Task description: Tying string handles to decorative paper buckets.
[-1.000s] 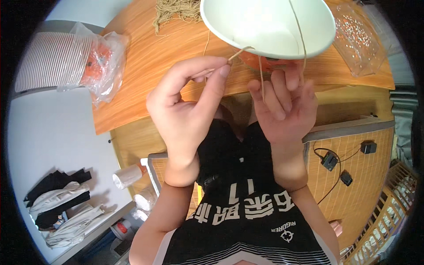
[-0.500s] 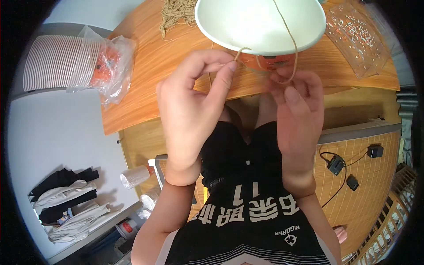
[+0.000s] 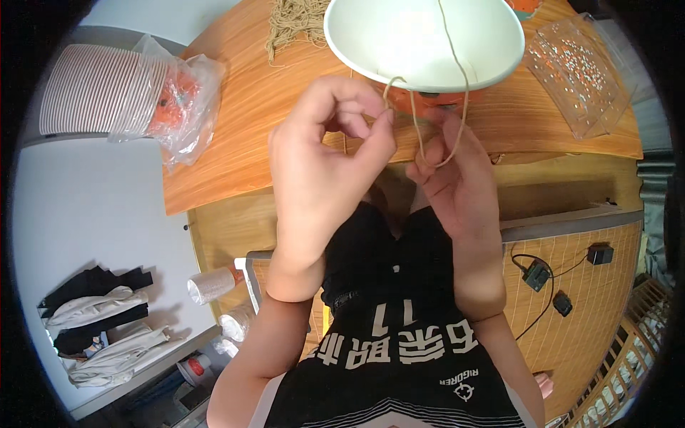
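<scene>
A large paper bucket, white inside and orange outside, stands at the table's near edge with its mouth tilted toward me. A thin tan cord runs from inside it over the near rim and hangs in a loop in front. My left hand is closed just left of the bucket's near wall, thumb and forefinger pinching the cord close to its end. Curled fingers of my right hand hold the hanging loop below the rim. My right fingertips partly overlap the orange wall.
Loose tan cord lies heaped left of the bucket on the wooden table. To the right sits a clear tray of small beads. A stack of white-rimmed buckets in plastic wrap is at far left. Black adapters lie at lower right.
My right hand has moved left and slightly down, and its fingers have closed around the cord loop. My left hand has shifted slightly right, still pinching the cord.
</scene>
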Available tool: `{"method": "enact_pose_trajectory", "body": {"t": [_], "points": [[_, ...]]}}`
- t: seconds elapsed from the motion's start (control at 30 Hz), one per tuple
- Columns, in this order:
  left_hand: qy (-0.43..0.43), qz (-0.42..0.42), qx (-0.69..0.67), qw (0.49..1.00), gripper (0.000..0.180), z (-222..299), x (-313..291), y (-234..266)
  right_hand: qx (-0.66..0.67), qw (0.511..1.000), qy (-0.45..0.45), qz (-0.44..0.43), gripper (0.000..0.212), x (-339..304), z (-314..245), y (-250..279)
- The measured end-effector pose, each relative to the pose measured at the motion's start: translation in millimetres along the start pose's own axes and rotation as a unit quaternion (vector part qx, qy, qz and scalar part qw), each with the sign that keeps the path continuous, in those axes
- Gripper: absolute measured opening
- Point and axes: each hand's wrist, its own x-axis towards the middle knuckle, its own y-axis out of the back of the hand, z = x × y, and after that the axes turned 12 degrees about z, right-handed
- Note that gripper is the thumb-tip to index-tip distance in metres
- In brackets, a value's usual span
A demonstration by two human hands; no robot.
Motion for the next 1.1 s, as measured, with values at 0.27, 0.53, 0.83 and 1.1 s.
{"method": "enact_pose_trajectory", "body": {"t": [0.27, 0.53, 0.83, 1.1], "points": [[0.122, -0.056, -0.141, 0.981, 0.014, -8, 3, 7, -0.193, 0.973, -0.114, -0.055, 0.024, 11, -18, -10], [0.144, -0.026, -0.225, 0.963, 0.011, -9, 1, 1, -0.161, 0.986, -0.022, -0.018, 0.020, 0, -7, -15], [0.249, 0.009, -0.348, 0.904, 0.009, -12, -24, -9, -0.118, 0.991, 0.034, 0.056, 0.018, -17, 16, -31], [0.325, -0.075, -0.457, 0.824, 0.013, -24, -17, -3, -0.140, 0.985, 0.101, 0.011, 0.012, -11, 16, -27]]}}
